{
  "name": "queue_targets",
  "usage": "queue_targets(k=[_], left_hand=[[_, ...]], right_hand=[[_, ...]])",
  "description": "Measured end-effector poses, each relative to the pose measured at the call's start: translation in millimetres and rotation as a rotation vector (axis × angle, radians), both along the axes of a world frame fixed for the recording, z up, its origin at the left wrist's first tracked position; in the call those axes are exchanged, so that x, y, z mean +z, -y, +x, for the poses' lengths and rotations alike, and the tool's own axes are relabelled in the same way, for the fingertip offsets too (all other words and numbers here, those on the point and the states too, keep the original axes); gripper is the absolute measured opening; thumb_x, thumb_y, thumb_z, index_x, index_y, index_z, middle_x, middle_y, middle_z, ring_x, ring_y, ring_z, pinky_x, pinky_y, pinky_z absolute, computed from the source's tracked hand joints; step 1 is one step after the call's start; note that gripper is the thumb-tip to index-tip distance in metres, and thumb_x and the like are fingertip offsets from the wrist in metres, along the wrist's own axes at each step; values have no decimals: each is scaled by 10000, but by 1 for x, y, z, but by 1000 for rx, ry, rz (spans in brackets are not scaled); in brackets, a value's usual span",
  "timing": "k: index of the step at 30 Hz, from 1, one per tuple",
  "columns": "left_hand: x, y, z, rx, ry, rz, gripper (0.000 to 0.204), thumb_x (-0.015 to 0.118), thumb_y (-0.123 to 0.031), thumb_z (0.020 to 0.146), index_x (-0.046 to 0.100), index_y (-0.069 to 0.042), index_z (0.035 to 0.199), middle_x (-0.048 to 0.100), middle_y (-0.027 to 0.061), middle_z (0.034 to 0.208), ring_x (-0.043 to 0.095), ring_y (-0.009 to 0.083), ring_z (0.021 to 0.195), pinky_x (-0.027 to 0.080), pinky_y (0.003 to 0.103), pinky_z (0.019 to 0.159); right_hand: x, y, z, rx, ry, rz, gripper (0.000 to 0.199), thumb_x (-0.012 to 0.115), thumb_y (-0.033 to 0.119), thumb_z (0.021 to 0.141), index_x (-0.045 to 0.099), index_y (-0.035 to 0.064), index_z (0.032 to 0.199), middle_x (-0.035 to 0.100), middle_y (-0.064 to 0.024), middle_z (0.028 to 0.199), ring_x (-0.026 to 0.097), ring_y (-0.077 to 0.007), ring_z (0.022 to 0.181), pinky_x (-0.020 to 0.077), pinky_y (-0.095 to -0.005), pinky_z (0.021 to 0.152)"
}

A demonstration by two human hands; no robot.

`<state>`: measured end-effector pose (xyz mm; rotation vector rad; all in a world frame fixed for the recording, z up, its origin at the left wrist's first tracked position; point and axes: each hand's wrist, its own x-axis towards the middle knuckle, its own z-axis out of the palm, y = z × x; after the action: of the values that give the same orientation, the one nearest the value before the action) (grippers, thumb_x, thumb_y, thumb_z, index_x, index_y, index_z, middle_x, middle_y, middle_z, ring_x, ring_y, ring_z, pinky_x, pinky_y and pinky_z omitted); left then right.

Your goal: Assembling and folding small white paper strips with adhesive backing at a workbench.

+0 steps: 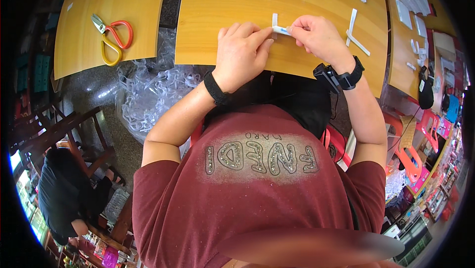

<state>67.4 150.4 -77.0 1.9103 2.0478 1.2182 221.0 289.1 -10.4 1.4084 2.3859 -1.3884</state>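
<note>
While the right hand (317, 36) has its grip pinched on one end of a white strip (281, 30) over the desk (222, 0), the left hand's (243, 46) fingertips meet the other end, probably to steady it, though whether they grip I cannot tell.

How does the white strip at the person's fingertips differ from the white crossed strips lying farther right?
The white strip shows blue marking; the white crossed strips show none that I can make out.
The white strip is pinched in the right hand; the white crossed strips lie untouched on the table.
Both are narrow and white.
</note>
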Motion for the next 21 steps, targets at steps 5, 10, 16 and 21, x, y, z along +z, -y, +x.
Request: queue_targets(k=[5, 10, 16, 21], left_hand=[[12, -12, -2, 2, 29, -53, 192, 717, -220, 844, 746, -135, 1014, 663, 41, 870, 640, 251, 816, 451, 384, 725], [4, -21, -4, -27, -12, -63, 170, 743, -232, 833, 763, -143, 976, 677, 50, 844, 656, 260, 758, 495, 372, 658], [2, -21, -6, -19, -47, 1, 130, 749, -201, 829, 769, -127, 935, 679, 45, 820, 661, 259, 731, 507, 369, 636], [-4, -21, -6, -16, 8, 19, 105, 742, -229, 825, 762, -151, 893, 657, 5, 781, 642, 237, 747, 459, 376, 648]], right_hand=[[-5, -4, 2, 15, 13, -21, 225, 619, 248, 906, 682, 33, 892, 633, -7, 667, 527, -76, 518, 421, -246, 488], [-11, -5, 6, 90, -16, 109, 205, 628, 239, 918, 686, 43, 904, 632, -9, 673, 529, -72, 528, 421, -241, 488], [0, -34, 55, 3, -198, -239, 201, 680, 226, 932, 682, 34, 993, 644, 23, 761, 539, -37, 596, 442, -187, 524], [-8, -34, 78, -74, -237, -183, 176, 680, 164, 919, 685, 12, 1008, 635, 6, 748, 569, -53, 620, 476, -204, 549]])
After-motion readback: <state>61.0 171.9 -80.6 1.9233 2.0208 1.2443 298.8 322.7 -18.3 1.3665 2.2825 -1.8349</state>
